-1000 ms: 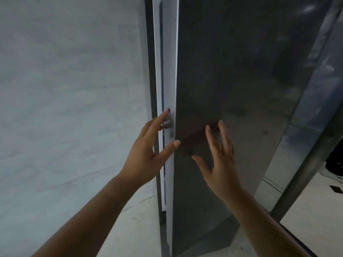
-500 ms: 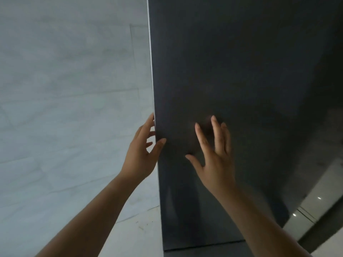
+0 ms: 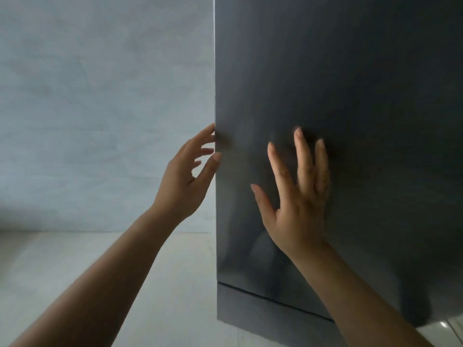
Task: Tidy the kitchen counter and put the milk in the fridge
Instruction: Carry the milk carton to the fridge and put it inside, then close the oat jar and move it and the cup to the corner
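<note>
We see the dark fridge door (image 3: 350, 121) standing flush and closed. Our right hand (image 3: 298, 204) lies flat against its front, fingers spread, holding nothing. Our left hand (image 3: 185, 179) is open at the door's left edge, fingertips touching it. A pale wall (image 3: 100, 96) lies beyond. No milk shows.

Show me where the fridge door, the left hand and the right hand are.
fridge door (image 3: 350, 83): head view, dark front panel.
left hand (image 3: 183, 179): head view, back of hand.
right hand (image 3: 298, 211): head view, back of hand.
</note>
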A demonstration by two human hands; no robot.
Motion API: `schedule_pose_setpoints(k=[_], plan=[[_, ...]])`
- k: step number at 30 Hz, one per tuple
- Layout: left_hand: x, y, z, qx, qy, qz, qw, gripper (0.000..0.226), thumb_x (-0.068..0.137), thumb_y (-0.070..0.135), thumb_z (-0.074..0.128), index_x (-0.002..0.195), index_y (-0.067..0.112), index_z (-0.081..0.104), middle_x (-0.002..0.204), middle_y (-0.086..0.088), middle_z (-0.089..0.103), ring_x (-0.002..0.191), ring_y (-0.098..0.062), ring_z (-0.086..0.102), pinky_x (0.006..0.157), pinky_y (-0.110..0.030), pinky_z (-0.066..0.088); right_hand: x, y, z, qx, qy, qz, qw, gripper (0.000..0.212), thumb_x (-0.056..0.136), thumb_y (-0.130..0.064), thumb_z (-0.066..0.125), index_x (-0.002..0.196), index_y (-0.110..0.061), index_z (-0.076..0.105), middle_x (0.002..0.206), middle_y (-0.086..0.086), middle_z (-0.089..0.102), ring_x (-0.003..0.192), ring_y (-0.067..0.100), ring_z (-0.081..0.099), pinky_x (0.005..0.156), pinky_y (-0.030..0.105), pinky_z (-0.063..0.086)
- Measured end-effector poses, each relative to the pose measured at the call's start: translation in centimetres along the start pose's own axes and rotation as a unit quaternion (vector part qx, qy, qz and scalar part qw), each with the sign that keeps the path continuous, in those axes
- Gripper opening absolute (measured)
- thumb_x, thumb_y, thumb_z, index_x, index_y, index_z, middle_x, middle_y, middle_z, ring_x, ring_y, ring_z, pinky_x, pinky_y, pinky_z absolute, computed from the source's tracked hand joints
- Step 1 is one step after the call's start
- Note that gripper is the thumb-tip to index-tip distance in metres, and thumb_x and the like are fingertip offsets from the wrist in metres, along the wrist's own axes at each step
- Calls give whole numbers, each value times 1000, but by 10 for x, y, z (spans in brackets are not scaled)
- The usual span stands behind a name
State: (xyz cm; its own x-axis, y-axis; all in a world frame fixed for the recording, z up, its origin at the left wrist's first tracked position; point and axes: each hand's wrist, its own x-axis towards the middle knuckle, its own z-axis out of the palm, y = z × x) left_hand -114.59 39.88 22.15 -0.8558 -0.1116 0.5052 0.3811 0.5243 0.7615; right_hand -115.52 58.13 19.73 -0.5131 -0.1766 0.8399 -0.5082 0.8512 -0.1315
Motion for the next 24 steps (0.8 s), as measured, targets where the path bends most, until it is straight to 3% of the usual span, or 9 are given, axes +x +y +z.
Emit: schedule_pose_setpoints(k=[4, 7, 11, 15, 19, 24], plan=[[-57, -14, 0, 73, 5, -67, 995, 46, 87, 48, 44, 131, 38, 43, 130, 15, 50, 114, 1, 52, 88, -18, 45, -34, -6, 4, 114, -91, -15, 989, 59, 89, -43, 56, 139, -18, 38, 149, 12, 33, 140, 30, 21, 115, 42, 20], [-116, -28, 3, 54, 10, -169, 984, 43, 83, 56, 43, 123, 43, 49, 126, 19, 55, 112, 1, 53, 89, -23, 47, -71, -15, 9, 213, -185, 15, 959, 58, 91, -47, 48, 137, -13, 42, 146, 9, 40, 137, 24, 32, 112, 36, 29], [-210, -38, 6, -33, 75, -318, 945, 33, 84, 48, 48, 113, 36, 58, 107, 14, 67, 102, -3, 62, 89, -28, 48, -125, -35, 5, 342, -333, 102, 873, 55, 90, -45, 46, 133, -11, 46, 139, 5, 48, 128, 8, 39, 105, 9, 24], [-291, -36, 1, -76, 139, -425, 891, 40, 79, 55, 47, 110, 33, 60, 103, 11, 70, 101, -7, 63, 88, -32, 46, -172, -61, 0, 382, -482, 116, 780, 55, 88, -49, 42, 132, -15, 46, 136, -2, 48, 127, 5, 40, 106, 17, 31], [-349, -32, -24, -76, 174, -485, 854, 40, 79, 54, 46, 111, 33, 60, 105, 10, 69, 101, -7, 63, 86, -30, 45, -196, -96, 4, 380, -591, 55, 709, 58, 86, -53, 38, 130, -17, 47, 134, -5, 49, 124, 1, 39, 103, 10, 27], [-402, -39, -83, -64, 220, -527, 818, 35, 80, 53, 45, 109, 38, 58, 107, 13, 67, 101, -2, 61, 79, -13, 46, -208, -179, 24, 380, -664, -35, 644, 59, 84, -57, 34, 127, -19, 48, 130, -8, 48, 122, 2, 40, 101, 10, 27]])
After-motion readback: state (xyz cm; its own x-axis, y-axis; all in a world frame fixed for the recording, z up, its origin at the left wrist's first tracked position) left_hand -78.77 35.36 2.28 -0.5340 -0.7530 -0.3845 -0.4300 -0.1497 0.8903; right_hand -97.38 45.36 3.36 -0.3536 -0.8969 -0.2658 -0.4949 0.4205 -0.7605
